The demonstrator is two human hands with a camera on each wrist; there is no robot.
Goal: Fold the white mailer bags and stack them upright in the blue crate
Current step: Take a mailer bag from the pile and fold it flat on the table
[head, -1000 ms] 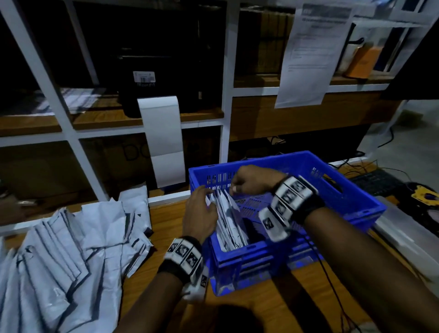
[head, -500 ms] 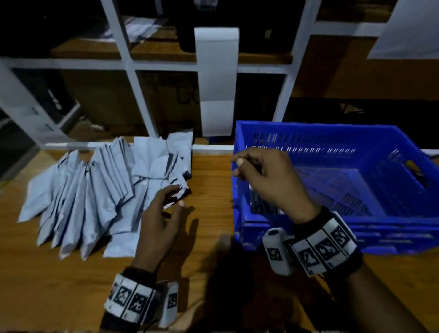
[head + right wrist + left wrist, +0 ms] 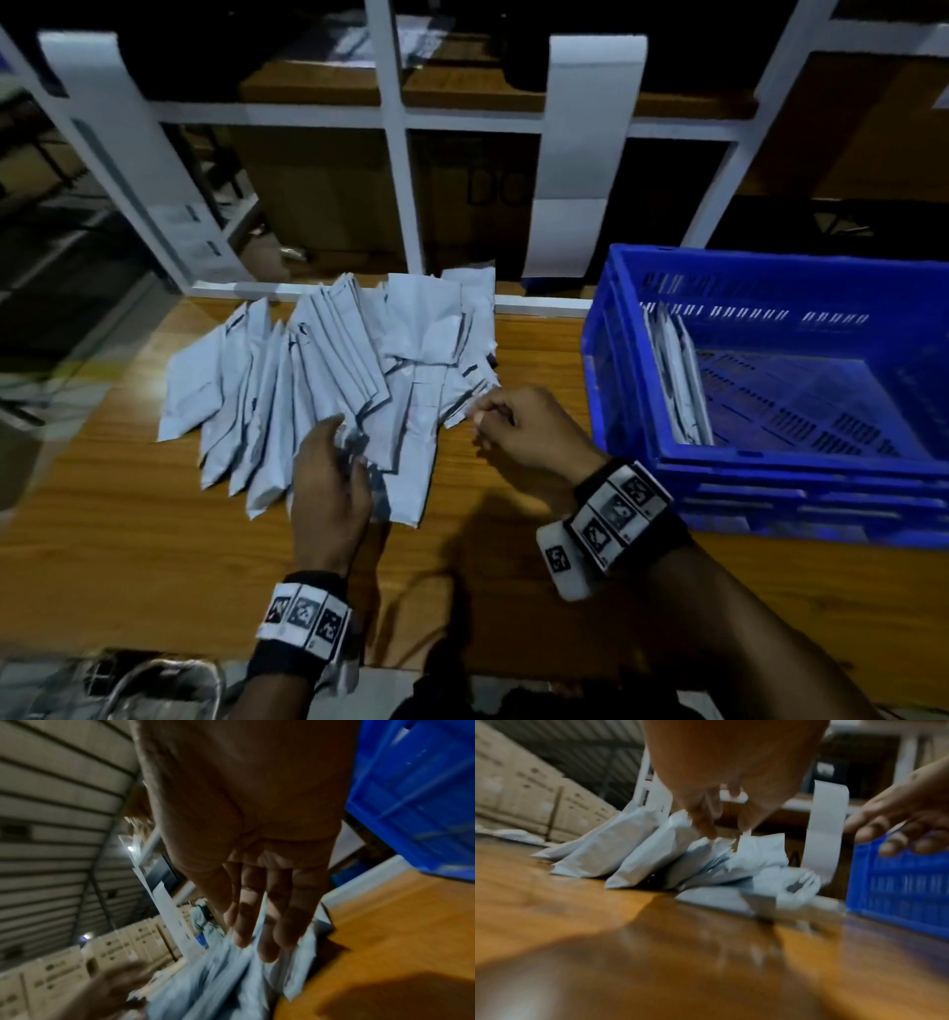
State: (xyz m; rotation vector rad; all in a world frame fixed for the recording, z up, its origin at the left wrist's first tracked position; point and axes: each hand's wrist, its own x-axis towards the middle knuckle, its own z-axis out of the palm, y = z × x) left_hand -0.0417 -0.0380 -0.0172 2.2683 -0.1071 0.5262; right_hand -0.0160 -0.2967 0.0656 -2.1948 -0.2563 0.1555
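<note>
1. Mailer bags (image 3: 328,380) are lying fanned out in a loose pile on the wooden table (image 3: 128,539), directly under and beyond the fingertips of both hands.
2. Nearest the viewer, the left hand (image 3: 331,488) is hovering over the near edge of the pile, its fingers curling down onto a crumpled bag end; the left wrist view is showing thumb and fingertips (image 3: 703,821) closing on that bag's torn-looking edge, though blur is making it hard to tell how firm the hold is.
3. Just to the right of those fingers, the right hand (image 3: 529,431) is meeting the right edge of the pile, fingers bent inward and pinching a corner of a bag in the head view; the right wrist view is showing fingers (image 3: 267,923) reaching down onto the bags, too blurred to confirm the pinch.
4. Beyond and right of the right hand's fingers, the blue crate (image 3: 760,478) is sitting on the table, apart from the pile.
5. Inside it, a few folded bags (image 3: 678,380) are standing upright against the left wall.
6. Farther past all the fingertips, a white shelf frame (image 3: 395,154) is rising at the table's back edge, with a white paper strip (image 3: 580,154) hanging from it.
</note>
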